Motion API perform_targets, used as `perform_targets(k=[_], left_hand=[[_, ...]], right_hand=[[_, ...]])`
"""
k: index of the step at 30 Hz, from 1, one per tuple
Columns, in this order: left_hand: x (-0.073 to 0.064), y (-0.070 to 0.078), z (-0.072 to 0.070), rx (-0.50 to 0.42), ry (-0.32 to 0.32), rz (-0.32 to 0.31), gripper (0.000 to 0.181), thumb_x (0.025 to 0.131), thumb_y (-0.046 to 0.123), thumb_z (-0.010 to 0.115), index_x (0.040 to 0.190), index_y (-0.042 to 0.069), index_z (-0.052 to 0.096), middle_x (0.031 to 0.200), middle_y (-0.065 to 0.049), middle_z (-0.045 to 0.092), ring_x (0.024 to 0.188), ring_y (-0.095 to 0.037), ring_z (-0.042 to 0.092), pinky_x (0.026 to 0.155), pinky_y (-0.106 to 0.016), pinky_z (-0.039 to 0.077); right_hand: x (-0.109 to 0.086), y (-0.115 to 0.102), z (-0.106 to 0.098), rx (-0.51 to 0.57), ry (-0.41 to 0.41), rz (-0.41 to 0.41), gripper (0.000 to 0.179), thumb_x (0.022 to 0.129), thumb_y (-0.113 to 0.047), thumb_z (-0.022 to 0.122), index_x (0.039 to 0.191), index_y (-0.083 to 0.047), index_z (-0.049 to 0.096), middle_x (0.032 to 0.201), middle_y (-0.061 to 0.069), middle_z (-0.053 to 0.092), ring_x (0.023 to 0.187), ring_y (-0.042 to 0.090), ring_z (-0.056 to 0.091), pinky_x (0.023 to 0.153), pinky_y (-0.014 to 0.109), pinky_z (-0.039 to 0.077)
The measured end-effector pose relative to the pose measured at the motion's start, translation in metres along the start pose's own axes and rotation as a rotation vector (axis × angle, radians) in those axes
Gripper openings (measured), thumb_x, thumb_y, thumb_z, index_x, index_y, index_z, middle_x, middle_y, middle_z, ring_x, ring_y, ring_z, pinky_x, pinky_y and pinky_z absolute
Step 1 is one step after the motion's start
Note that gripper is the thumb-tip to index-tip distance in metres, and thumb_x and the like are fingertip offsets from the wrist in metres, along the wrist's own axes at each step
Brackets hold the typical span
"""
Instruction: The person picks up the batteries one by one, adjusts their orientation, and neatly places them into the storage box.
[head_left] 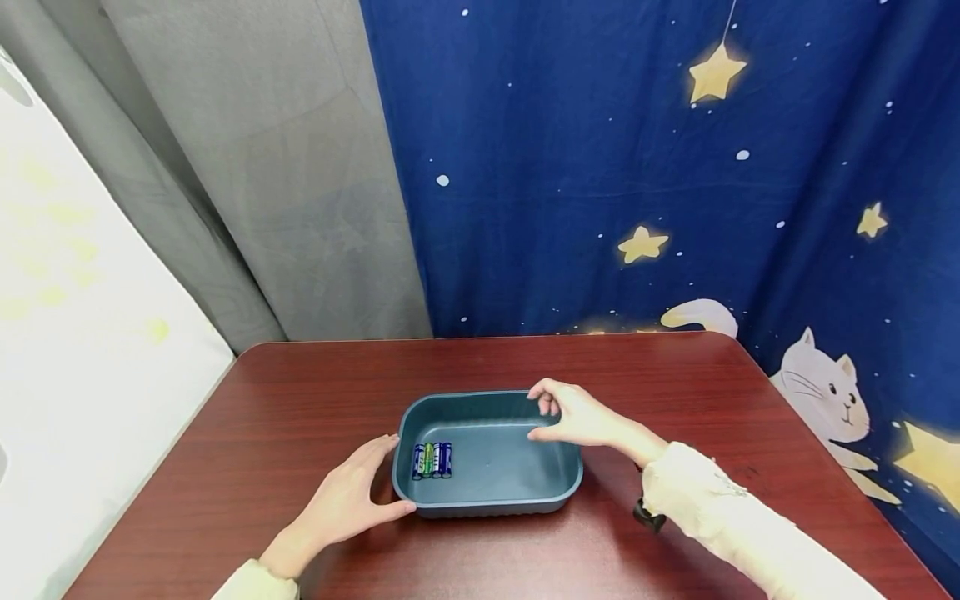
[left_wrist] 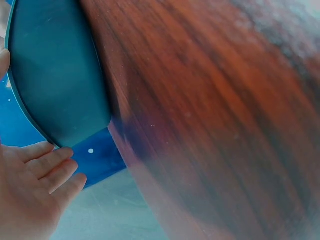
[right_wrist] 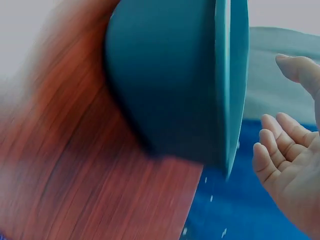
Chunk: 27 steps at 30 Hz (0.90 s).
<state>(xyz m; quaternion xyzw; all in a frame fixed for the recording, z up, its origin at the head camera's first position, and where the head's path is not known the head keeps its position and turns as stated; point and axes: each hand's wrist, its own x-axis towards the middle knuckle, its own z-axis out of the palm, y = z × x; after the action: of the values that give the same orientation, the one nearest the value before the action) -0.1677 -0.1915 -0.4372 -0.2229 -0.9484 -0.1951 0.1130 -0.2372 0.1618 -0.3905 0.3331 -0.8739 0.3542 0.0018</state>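
Note:
A blue-grey plastic bin (head_left: 495, 506) with rounded corners stands on the table. Several small cylindrical batteries (head_left: 437, 460), blue ones and a green one, lie side by side at the left end of its floor. My left hand (head_left: 347, 493) rests against the bin's left end, fingers straight along the rim and thumb at the near left corner. In the left wrist view, those fingers (left_wrist: 52, 167) reach the rim. Above the bin's right end is my right hand (head_left: 573, 414), thumb and loosely bent fingers apart with nothing between them.
The reddish-brown wooden table (head_left: 330, 375) has its far edge at a grey curtain (head_left: 300, 167) and a blue star-patterned curtain (head_left: 570, 167). To the left hangs a white surface (head_left: 82, 333). A dark band (head_left: 648, 515) shows at my right wrist.

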Motion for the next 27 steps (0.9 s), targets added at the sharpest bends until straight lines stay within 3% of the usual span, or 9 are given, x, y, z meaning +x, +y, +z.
perform_targets(k=[7,14,27], left_hand=[[0.000,0.000,0.000,0.000,-0.003,0.001,0.088,0.065,0.066,0.066,0.131,0.011,0.048,0.130,-0.004,0.049,0.120,-0.020,0.045,0.091,-0.042,0.044],[0.000,0.000,0.000,0.002,0.003,0.007,0.088,0.065,0.067,0.065,0.131,0.011,0.048,0.130,-0.004,0.049,0.120,-0.020,0.045,0.090,-0.042,0.045],[0.000,-0.001,0.002,-0.005,0.005,0.003,0.089,0.065,0.068,0.063,0.131,0.011,0.048,0.130,-0.003,0.049,0.120,-0.019,0.045,0.091,-0.041,0.045]], right_hand=[[-0.026,0.024,-0.027,-0.038,0.119,0.058,0.046,0.069,-0.024,0.078,0.105,-0.005,0.055,0.079,0.006,0.054,0.068,0.021,0.051,0.061,0.025,0.042],[-0.055,0.045,-0.042,-0.084,0.154,0.086,0.045,0.070,-0.024,0.077,0.106,-0.007,0.055,0.076,-0.001,0.051,0.068,0.020,0.049,0.058,0.022,0.039],[-0.118,0.066,-0.029,-0.086,0.194,0.065,0.045,0.066,-0.012,0.079,0.102,-0.002,0.054,0.071,0.001,0.050,0.058,0.017,0.047,0.051,0.015,0.035]])
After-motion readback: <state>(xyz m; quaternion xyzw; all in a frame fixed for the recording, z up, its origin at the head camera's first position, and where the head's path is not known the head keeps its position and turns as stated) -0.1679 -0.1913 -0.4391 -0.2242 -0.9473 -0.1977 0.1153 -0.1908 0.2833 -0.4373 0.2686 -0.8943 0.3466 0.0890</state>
